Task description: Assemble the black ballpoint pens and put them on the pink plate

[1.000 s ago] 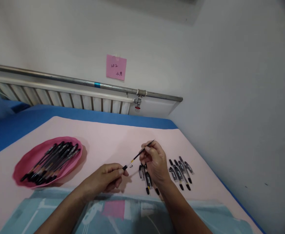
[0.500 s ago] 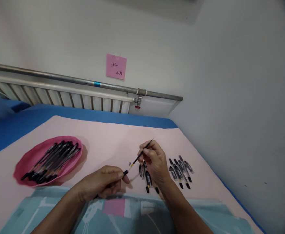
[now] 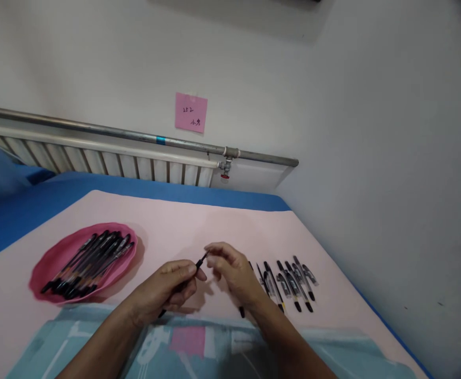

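My left hand (image 3: 173,284) is closed around a black pen barrel (image 3: 199,263), whose upper end sticks out past the thumb, angled up to the right. A short, thin end of a pen refill (image 3: 204,256) shows out of the barrel. Around that end curl the thumb and forefinger of my right hand (image 3: 233,271); how firmly they grip is hard to see. Several loose pen parts and caps (image 3: 273,284) lie beside my right wrist, partly behind it. Another black tip (image 3: 242,312) shows below the right palm.
At the left stands a pink dish (image 3: 37,273) holding several black pens (image 3: 90,263). Further right, more pens with clear caps (image 3: 296,281) lie in a row on the pink tabletop (image 3: 167,221). Turquoise patterned cloth (image 3: 108,342) covers the near edge. A radiator (image 3: 143,167) is behind.
The refill has slid down into the barrel, leaving only a short end visible. My right hand has moved left and lower, close to my left hand. The view has shifted slightly.
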The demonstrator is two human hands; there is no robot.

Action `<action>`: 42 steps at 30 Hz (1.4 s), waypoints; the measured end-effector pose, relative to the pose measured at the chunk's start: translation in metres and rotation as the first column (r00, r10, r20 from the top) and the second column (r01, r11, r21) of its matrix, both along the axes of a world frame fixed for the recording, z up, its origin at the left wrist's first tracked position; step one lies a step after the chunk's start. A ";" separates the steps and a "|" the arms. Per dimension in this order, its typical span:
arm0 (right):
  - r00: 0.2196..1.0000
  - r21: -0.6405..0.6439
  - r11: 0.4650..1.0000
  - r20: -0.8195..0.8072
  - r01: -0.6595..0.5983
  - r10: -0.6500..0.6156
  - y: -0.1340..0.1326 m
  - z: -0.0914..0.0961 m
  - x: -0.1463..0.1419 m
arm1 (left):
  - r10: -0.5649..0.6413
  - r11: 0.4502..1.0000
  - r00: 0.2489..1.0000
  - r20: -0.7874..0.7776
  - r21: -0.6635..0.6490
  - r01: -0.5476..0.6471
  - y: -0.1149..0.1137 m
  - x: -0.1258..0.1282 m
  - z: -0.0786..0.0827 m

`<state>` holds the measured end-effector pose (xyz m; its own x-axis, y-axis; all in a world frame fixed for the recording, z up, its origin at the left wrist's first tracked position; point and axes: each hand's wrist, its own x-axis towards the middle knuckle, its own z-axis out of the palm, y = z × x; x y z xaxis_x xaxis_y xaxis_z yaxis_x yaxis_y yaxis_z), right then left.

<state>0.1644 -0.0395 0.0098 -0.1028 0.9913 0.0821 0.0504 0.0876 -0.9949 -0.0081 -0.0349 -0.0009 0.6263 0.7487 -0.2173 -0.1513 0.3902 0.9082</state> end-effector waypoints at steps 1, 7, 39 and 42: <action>0.996 0.019 0.998 0.060 0.066 -0.067 0.002 0.003 0.006 | 0.012 1.000 1.000 0.004 -0.004 -0.012 0.000 0.000 0.001; 0.586 0.292 0.949 0.792 -0.115 -0.172 0.009 0.004 0.028 | 0.057 0.998 0.998 0.015 -0.036 -0.057 0.002 -0.002 0.002; 0.857 -0.123 0.960 -0.433 0.252 -0.280 0.007 -0.015 -0.015 | 0.024 0.999 0.998 -0.062 0.023 -0.023 -0.002 0.012 -0.005; 0.866 -0.115 0.965 -0.427 0.234 -0.261 0.005 -0.017 -0.018 | 0.041 0.999 0.997 -0.072 0.019 -0.039 -0.002 0.012 -0.006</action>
<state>0.1467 -0.0345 -0.0069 0.1792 0.9838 0.0035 -0.3763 0.0718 -0.9237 0.0042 -0.0371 -0.0072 0.5787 0.7770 -0.2476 -0.1000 0.3689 0.9241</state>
